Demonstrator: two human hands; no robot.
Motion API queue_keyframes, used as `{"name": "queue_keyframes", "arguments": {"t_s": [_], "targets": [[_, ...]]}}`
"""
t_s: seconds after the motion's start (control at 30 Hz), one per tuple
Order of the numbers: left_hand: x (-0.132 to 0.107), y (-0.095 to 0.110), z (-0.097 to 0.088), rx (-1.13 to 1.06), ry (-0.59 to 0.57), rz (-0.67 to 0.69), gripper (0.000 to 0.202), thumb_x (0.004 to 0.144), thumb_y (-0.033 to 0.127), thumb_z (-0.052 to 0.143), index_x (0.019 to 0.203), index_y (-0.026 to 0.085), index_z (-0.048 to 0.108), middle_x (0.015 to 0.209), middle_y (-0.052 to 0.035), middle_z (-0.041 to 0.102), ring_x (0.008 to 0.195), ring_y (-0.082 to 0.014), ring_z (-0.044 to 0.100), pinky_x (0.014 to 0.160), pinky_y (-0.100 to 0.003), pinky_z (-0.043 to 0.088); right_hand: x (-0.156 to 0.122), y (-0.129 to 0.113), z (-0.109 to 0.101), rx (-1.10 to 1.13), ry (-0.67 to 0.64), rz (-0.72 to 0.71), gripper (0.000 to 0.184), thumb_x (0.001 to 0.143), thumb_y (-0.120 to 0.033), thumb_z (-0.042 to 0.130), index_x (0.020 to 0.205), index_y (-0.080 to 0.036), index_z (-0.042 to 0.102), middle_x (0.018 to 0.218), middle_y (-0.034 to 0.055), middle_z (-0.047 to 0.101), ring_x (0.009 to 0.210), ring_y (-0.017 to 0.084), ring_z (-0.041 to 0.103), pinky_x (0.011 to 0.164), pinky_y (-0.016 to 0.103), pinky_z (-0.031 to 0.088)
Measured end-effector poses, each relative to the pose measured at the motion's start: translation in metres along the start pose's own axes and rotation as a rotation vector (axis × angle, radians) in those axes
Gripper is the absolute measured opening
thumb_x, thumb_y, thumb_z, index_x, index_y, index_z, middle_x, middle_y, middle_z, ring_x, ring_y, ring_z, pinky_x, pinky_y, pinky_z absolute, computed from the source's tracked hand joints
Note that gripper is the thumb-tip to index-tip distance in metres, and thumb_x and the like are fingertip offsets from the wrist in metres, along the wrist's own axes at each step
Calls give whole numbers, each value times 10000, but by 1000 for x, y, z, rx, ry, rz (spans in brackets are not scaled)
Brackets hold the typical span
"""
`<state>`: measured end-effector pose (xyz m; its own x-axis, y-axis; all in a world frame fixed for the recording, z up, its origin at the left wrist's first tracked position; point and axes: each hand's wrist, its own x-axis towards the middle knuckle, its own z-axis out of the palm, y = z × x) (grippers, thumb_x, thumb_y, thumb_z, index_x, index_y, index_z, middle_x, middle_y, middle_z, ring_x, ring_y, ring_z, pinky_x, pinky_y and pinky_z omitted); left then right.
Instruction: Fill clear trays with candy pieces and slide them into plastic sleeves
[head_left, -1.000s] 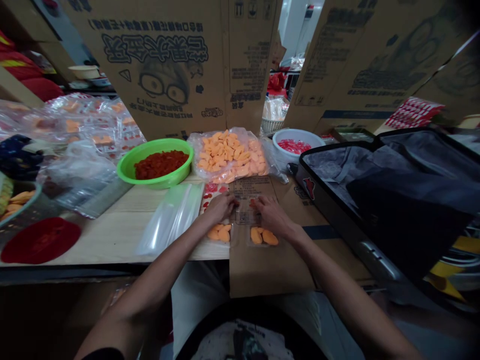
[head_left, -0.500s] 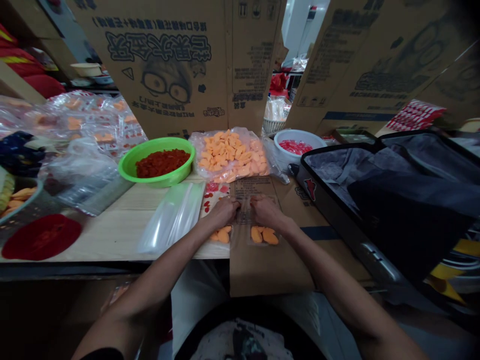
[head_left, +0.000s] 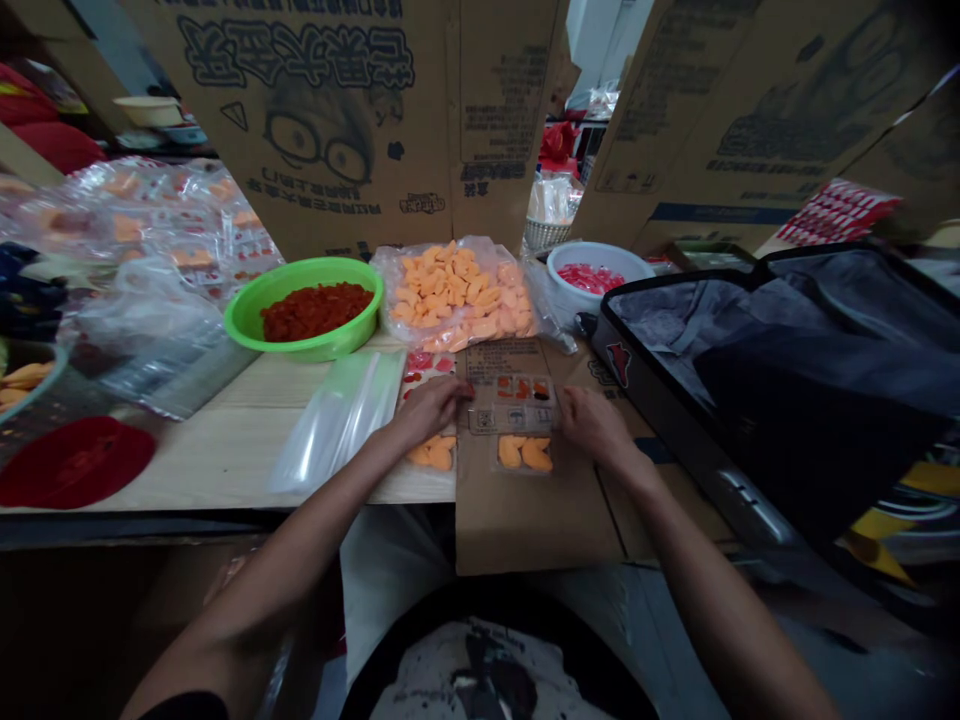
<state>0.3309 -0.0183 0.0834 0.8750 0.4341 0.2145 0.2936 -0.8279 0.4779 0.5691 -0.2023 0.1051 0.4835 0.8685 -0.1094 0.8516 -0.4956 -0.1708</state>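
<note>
A clear tray (head_left: 501,418) lies flat near the cardboard sheet's (head_left: 525,530) left edge, red pieces (head_left: 523,388) in its far-side compartments, orange pieces (head_left: 535,455) toward the sheet's front edge.

Whether the left grip (head_left: 433,407) holds anything is unclear — suitcase (head_left: 667,400) cropped right.

My pale wooden worktop (head_left: 210,440) carries a round bright-green plastic basin (head_left: 300,350), a stack of clear plastic sleeves (head_left: 337,430) and a flat brown cardboard sheet (head_left: 525,530), where a clear plastic tray (head_left: 525,470) of orange pieces lies.
</note>
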Motion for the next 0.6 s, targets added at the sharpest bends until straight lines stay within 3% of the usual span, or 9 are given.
{"name": "queue_keyframes", "arguments": {"t_s": [0.07,0.13,0.2,0.27,0.43,0.6], "targets": [[-27,7,-19,-57,0,-16,197,879,190,510,1045,190,615,1025,-60,670,961,-207,624,871,-323,486,-16,6,2,-29,-85,70,365,953,-286,406,1140,-141,683,1047,177,722,977,288,682,785,345,459],[-57,16,-31,-40,-145,16,189,865,253,590,1045,207,621,1060,-54,656,1000,-216,615,893,-326,477,-29,6,5,-38,-178,117,383,959,-402,415,1100,-182,696,984,162,736,952,312,696,736,353,458],[-82,25,-30,61,-257,37,216,859,244,614,1072,216,633,1111,-69,642,1042,-234,601,918,-350,466,-35,2,9,-41,-232,134,404,940,-475,436,1052,-198,710,981,161,742,962,332,700,716,358,459],[-98,32,-17,176,-257,24,201,910,207,550,1088,205,640,1124,-96,637,1052,-246,592,920,-375,461,-34,-3,13,-46,-252,134,401,929,-463,441,1000,-191,726,999,170,745,977,337,702,720,359,462],[-99,41,22,168,-110,54,237,988,163,439,1134,186,624,1122,-110,643,1078,-230,587,944,-373,467,-24,-12,17,-59,-277,122,405,897,-440,457,988,-183,757,1023,182,748,1004,343,704,731,366,481],[-87,56,39,105,-62,106,240,960,125,475,1141,183,621,1118,-106,642,1045,-223,592,911,-353,491,-23,-2,11,-123,-302,151,391,884,-394,459,983,-185,774,1048,196,742,1016,345,705,751,384,491]]}}
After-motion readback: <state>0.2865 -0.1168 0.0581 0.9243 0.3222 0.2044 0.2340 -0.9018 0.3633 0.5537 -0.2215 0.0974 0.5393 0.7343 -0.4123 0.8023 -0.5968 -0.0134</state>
